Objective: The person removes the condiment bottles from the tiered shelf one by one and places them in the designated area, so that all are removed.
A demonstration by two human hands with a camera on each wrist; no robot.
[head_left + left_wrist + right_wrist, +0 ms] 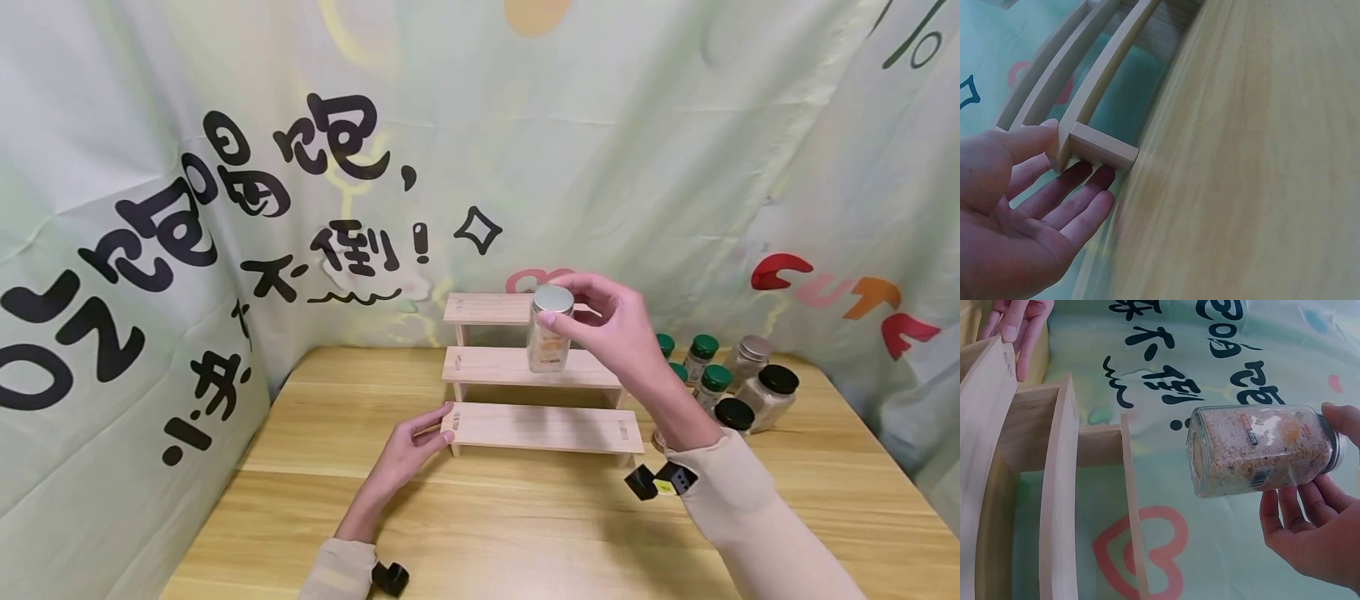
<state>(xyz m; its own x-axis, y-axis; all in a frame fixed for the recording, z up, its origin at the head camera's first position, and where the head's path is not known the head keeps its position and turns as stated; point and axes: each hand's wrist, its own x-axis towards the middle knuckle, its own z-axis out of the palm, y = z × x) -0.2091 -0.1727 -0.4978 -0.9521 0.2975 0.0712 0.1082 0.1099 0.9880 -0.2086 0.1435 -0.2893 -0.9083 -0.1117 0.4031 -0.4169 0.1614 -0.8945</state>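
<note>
My right hand (611, 321) holds a clear glass jar (1254, 450) by its upper part, near the silvery lid. Pale grains fill the jar, which bears a printed label; it stands out over the upper steps of a three-tier wooden rack (536, 427), apart from them in the right wrist view. At the rack's lower left end, my left hand (408, 446) grips the bottom step (1094, 84) between thumb and forefinger. The other fingers of that hand curl near the step's end support (1104, 147).
Right of the rack stand several jars: small ones with green lids (703, 346), a silver-lidded jar (748, 358) and black-lidded ones (768, 396), partly behind my right forearm. A printed cloth (637, 167) hangs behind and left of the wooden table (480, 525).
</note>
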